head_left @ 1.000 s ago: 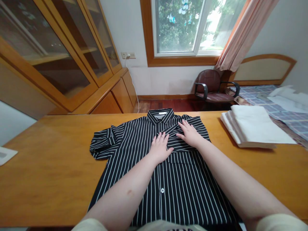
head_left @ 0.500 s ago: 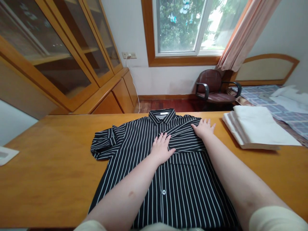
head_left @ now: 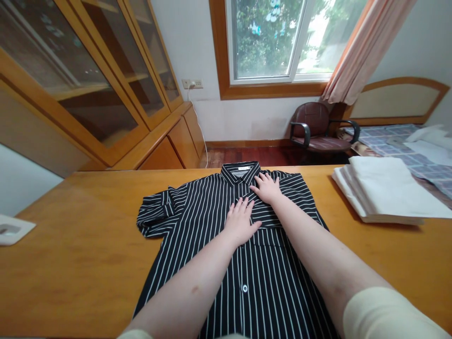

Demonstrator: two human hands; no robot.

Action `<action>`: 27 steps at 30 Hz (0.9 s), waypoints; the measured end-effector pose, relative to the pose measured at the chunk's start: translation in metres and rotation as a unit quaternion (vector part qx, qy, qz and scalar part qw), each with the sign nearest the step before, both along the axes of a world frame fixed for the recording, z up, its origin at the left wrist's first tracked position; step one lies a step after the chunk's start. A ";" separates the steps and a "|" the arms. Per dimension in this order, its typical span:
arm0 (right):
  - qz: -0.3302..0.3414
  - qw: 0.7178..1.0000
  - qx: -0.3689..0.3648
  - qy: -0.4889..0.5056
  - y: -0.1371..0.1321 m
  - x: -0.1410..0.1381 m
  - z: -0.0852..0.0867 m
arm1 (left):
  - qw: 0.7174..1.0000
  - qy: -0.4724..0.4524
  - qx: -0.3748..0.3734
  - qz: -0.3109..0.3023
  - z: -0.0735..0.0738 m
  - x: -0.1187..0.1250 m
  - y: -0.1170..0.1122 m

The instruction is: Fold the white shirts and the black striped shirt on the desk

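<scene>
A black shirt with white stripes (head_left: 201, 221) lies front side up on the wooden table, its collar (head_left: 240, 172) at the far edge. My left hand (head_left: 241, 223) rests flat on the middle of the chest, fingers apart. Just below the collar, on the right side of the chest, my right hand (head_left: 267, 188) presses flat with spread fingers. One sleeve (head_left: 155, 214) lies bunched at the left. The sleeve on the right lies folded across the chest, partly under my hands. A round button (head_left: 245, 288) shows on the front below my left hand.
A stack of white folded cloth or paper (head_left: 391, 188) sits on the table (head_left: 88, 254) at the right. At the left edge lies a white flat object (head_left: 17, 229). Beyond are a glass-door cabinet (head_left: 155, 127), an armchair (head_left: 312, 127) and a bed (head_left: 391, 136).
My right hand has moved left across the shirt, from the shoulder edge to near the collar. My left hand stays on the chest. The view has shifted slightly.
</scene>
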State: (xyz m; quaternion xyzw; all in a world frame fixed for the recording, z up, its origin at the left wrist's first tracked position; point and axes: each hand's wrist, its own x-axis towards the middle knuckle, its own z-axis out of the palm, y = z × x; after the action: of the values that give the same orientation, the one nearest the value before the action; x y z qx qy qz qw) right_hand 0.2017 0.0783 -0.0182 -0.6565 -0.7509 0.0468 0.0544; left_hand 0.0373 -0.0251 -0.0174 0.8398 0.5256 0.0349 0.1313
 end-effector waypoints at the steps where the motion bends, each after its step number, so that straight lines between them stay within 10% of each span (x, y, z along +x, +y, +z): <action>1: 0.005 1.000 -0.019 -0.002 0.002 0.003 -0.001 | 1.000 0.000 0.000 -0.002 0.000 0.000 0.000; 17: 0.087 0.995 0.028 0.039 0.000 0.075 -0.004 | 1.000 -0.010 -0.009 -0.001 0.005 -0.001 -0.001; 27: -0.091 0.996 0.022 -0.008 -0.033 0.142 -0.008 | 1.000 -0.013 -0.015 -0.001 0.002 -0.001 0.000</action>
State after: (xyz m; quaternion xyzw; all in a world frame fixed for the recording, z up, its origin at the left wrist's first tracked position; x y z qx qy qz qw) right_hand 0.3433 0.0456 -0.0264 -0.7208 -0.6896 0.0199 0.0671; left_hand 0.0363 -0.0254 -0.0150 0.8379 0.5232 0.0381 0.1506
